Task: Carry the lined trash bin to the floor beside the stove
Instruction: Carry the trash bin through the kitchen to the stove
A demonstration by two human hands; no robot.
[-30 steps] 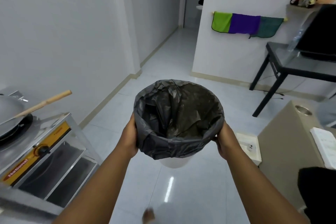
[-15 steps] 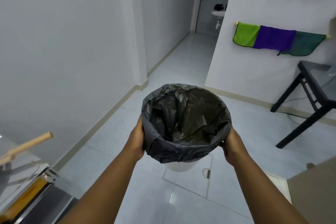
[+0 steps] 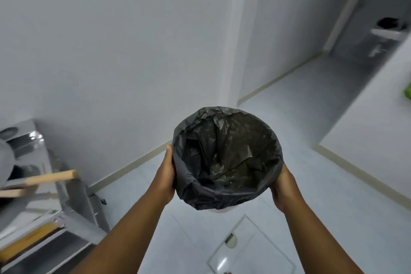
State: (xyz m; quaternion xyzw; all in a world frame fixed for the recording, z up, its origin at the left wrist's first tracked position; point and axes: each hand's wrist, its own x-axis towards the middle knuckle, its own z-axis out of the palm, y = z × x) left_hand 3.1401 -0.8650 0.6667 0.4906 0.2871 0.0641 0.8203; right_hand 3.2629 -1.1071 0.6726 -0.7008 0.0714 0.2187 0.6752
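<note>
Trash bin (image 3: 226,158) w/ black liner was held mid-air, my left hand (image 3: 165,176) & right hand (image 3: 281,187) pressed against its sides; stove (image 3: 44,196) at left; best lowered level, slowly

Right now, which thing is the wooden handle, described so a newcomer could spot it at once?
Start at the steel stove in the lower left corner. The wooden handle sticks out over its top toward the room. It is the only pale, round wooden thing among grey metal.
</note>
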